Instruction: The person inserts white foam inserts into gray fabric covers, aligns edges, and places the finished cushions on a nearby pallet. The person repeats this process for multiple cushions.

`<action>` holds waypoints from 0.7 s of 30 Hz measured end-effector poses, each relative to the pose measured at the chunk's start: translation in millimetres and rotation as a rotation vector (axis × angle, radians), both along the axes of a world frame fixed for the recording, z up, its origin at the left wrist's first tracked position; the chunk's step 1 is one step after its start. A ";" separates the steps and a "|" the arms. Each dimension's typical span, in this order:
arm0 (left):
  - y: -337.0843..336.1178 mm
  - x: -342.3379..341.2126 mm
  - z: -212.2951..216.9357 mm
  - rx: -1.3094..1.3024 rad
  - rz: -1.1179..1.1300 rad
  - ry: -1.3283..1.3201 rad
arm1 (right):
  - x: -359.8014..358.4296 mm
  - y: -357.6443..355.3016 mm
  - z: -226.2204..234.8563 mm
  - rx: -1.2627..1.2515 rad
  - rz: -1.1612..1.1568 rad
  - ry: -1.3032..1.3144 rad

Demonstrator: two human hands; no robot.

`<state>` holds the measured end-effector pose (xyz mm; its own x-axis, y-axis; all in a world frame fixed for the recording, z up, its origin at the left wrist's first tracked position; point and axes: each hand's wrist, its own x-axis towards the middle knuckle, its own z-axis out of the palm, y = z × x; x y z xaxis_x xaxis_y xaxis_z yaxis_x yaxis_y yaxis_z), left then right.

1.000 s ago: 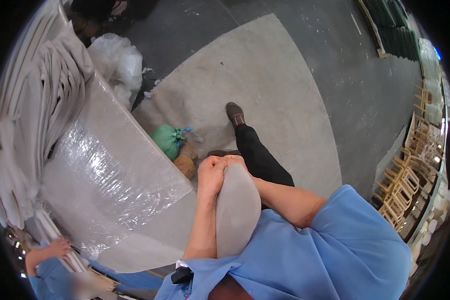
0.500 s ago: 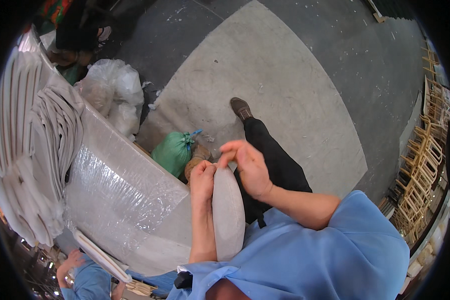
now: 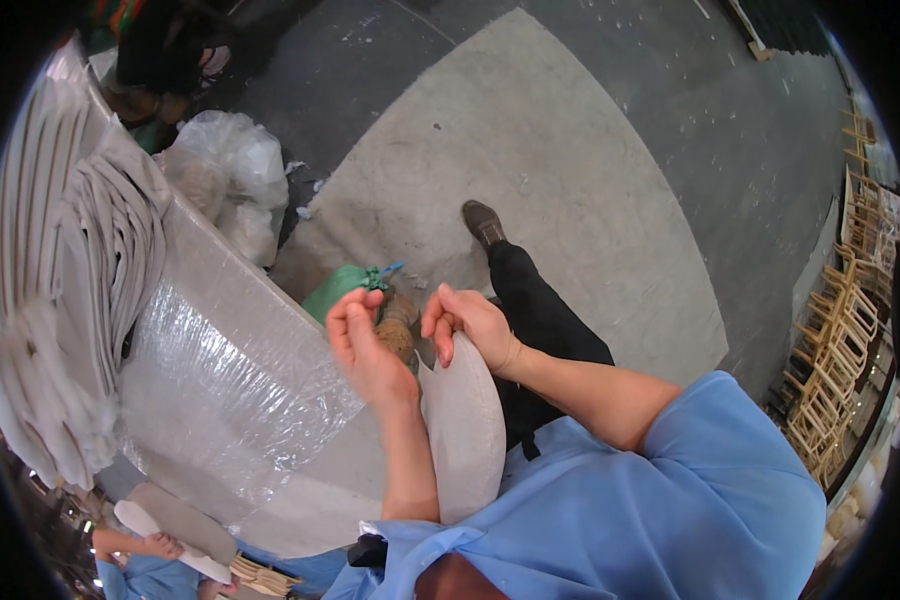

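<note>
A padded piece in light grey fabric [image 3: 460, 430], probably a seat cushion, stands on its edge between my forearms, against my body. My left hand [image 3: 370, 350] is left of its top end, apart from it, with fingers bent toward the thumb. Curled fingers of my right hand [image 3: 473, 328] are at the cushion's top edge, near a raised corner of cloth. Whether a thin cord or thread runs between the hands is too small to make out. Beside my left forearm lies a grey work surface [image 3: 300, 480] partly under clear plastic film.
Grey fabric pieces [image 3: 120, 240] are stacked at the far left. Clear plastic bags [image 3: 230, 165], a green tied sack [image 3: 335, 290] and a brown roll [image 3: 400, 322] stand beyond the surface. Wooden frames [image 3: 835, 350] line the right. A co-worker [image 3: 145, 560] holds a pale panel at lower left.
My hands have moved apart: the left has left the cushion's tip and gone left and up; the right has lowered toward the top edge. The co-worker has lifted a pale panel.
</note>
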<state>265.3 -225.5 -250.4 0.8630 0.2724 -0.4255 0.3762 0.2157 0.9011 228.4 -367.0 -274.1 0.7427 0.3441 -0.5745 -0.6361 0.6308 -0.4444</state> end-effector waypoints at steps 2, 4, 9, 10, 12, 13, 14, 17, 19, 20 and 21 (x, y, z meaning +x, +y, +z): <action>-2.8 8.7 31.5 -0.100 -0.136 -0.115 | -1.7 0.2 -13.1 0.201 0.028 0.053; -3.1 3.0 52.5 -0.315 -0.437 -0.118 | -3.9 2.6 -21.9 -0.435 0.025 -0.594; -12.8 9.8 44.3 -0.068 -0.919 -0.053 | -9.4 12.0 -27.5 0.108 0.077 0.017; -11.9 7.9 40.2 -0.051 -0.937 -0.030 | -21.4 19.2 -46.2 0.302 0.028 0.109; -7.5 4.3 33.8 -0.211 -0.896 0.123 | -37.5 29.2 -55.4 0.333 -0.034 0.208; -4.5 3.3 30.7 -0.291 -0.869 0.200 | -42.4 32.4 -45.1 0.179 -0.052 0.204; -2.6 3.1 32.1 -0.291 -0.861 0.229 | -46.8 35.7 -32.4 0.027 -0.066 0.199; -0.8 4.9 36.9 -0.305 -0.837 0.301 | -52.3 16.8 -50.9 -0.344 -0.206 0.338; -0.1 4.8 31.8 -0.339 -0.838 0.333 | -50.4 -13.5 -56.6 -0.391 -0.407 0.305; -0.9 4.9 31.1 -0.345 -0.819 0.344 | -39.1 -30.6 -33.5 -0.487 -0.461 0.163; -1.2 4.6 29.1 -0.347 -0.797 0.358 | -24.7 -41.4 -1.0 -0.597 -0.429 0.004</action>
